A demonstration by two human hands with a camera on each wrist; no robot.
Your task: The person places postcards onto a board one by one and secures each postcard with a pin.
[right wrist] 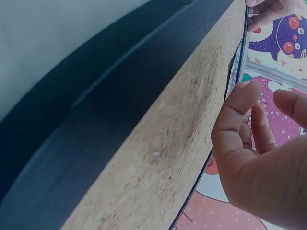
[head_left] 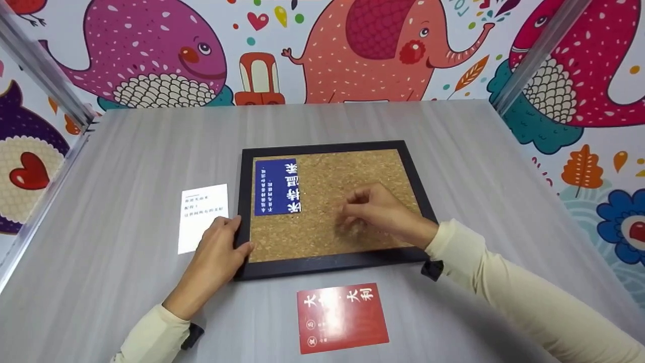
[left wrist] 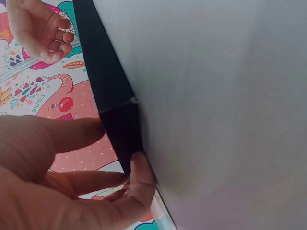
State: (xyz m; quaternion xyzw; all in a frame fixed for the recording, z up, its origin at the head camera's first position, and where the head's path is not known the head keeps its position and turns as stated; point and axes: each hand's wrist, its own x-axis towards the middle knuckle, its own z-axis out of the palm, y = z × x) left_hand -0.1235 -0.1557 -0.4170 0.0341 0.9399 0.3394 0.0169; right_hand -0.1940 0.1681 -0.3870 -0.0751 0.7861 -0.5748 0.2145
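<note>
While left hand (head_left: 214, 257) grips board (head_left: 332, 201)

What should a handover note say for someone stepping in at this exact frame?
Left hand: grips the near-left corner of the cork board's black frame, thumb on its edge.
Right hand: over the cork surface, fingers curled; whether it holds anything cannot be told.
Blue card: already on the cork, upper left.
Red card: on the table in front of the board, not yet on it.
White card: on the table, left of the board, partly under the left hand.
</note>
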